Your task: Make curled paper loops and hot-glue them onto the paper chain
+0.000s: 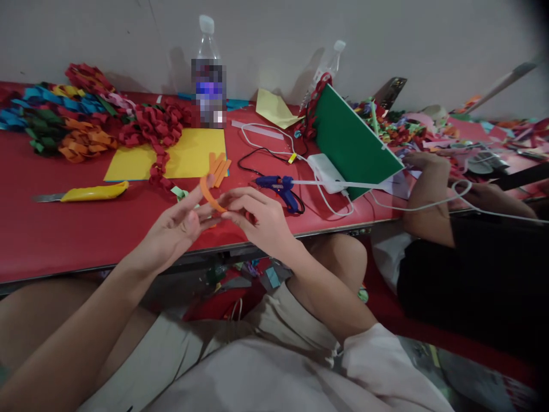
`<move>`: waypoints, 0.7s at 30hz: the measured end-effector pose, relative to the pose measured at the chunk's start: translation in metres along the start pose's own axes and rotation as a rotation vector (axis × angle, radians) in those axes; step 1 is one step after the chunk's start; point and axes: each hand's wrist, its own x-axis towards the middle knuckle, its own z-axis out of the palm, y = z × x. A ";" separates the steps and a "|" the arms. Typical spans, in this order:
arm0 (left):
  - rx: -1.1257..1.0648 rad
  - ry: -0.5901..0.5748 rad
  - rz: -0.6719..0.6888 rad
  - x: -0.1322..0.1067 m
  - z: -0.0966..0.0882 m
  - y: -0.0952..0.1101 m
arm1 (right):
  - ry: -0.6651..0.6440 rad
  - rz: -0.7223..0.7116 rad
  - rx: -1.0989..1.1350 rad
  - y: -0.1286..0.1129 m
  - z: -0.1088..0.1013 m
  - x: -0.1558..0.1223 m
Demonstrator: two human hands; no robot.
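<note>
Far left, paper chains [86, 123] heaped on the red table [51, 234]; nearer the edge a yellow knife [92, 191] lying flat, blade pointing left; just right of it a yellow sheet [193, 157] with one chain trailing across it.

Now the middle, above the table's near edge: the left hand [178, 229] comes in palm up, fingers mostly straight and loose, tips up against the low end of the orange strip [206, 193]. Whether it pinches or only steadies, I cannot tell; the fingers overlap there. The strip bows, its long axis running from that low end, between the two sets of fingertips, up and away to the left, and its far end stands free over the table. Behind it a few spare strips [219, 167] lie on the sheet's corner, apart from the held one.

The right hand [257, 220] meets it from the other side, thumb and forefinger nipped together on the low end and the other fingers curled loosely. That is the firmer hold, and both hands sit at the same end, the free end nearer neither.

Further right, a blue glue gun [281, 190] rests on the table, near the right hand but not touching; beyond it a tilted green card [351, 140]; at the far right another person's arm [429, 194] rests on the table edge, well clear.
</note>
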 end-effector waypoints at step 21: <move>1.514 -0.012 0.221 0.009 -0.038 0.008 | -0.324 0.362 -0.418 0.010 -0.005 -0.002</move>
